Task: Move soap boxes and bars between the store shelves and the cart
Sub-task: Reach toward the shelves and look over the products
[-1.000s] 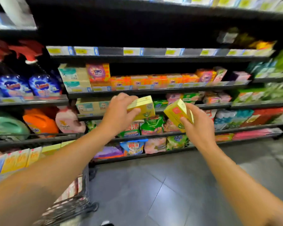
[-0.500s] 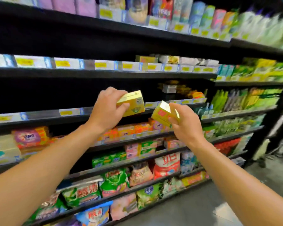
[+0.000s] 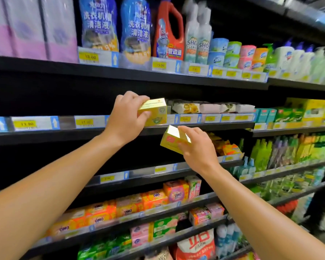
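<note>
black store shelves (image 3: 195, 126), wrapped soap bars (image 3: 210, 107), detergent bottles (image 3: 169, 30) above

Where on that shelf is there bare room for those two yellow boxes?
Bare room: the dark stretch of the shelf left of the left hand and its yellow box. Crowded: right of that box, wrapped soap bars fill the row.

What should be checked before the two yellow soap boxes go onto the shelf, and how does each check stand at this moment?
1. Left hand grips its yellow soap box firmly: ok.
2. Right hand grips the second yellow box: ok.
3. Left box level with the shelf edge: ok.
4. Free space on the shelf left of the white wrapped bars: ok, dark gap there.
5. Right box raised to shelf height: not ok, it sits below the edge.
6. Shelf depth behind: cannot tell.
</note>
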The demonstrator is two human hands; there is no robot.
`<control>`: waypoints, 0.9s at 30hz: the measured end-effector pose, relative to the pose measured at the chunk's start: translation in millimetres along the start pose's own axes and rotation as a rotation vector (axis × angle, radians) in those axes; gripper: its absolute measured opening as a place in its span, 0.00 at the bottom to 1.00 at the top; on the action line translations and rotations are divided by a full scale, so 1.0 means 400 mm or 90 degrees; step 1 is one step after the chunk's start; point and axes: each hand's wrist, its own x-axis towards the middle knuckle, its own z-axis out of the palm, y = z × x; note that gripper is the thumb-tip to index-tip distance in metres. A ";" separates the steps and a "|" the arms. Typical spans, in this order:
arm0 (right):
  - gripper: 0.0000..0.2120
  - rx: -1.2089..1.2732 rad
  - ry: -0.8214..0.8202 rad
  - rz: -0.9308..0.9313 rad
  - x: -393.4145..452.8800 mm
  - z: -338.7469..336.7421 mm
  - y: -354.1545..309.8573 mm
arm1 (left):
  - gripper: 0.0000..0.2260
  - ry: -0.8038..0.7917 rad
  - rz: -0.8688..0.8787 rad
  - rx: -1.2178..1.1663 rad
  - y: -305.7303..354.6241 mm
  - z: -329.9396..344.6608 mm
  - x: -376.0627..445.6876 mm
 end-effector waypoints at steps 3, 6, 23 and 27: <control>0.24 0.030 -0.001 -0.018 0.052 0.012 0.030 | 0.18 0.014 0.016 0.025 0.011 0.045 0.066; 0.23 0.056 -0.011 -0.046 0.095 0.021 0.067 | 0.18 0.013 0.026 0.058 0.024 0.091 0.114; 0.24 0.131 -0.096 -0.219 0.210 0.071 0.253 | 0.18 -0.197 -0.187 0.214 0.008 0.255 0.210; 0.24 0.169 -0.093 -0.229 0.217 0.085 0.273 | 0.14 -0.139 -0.208 0.174 -0.002 0.264 0.206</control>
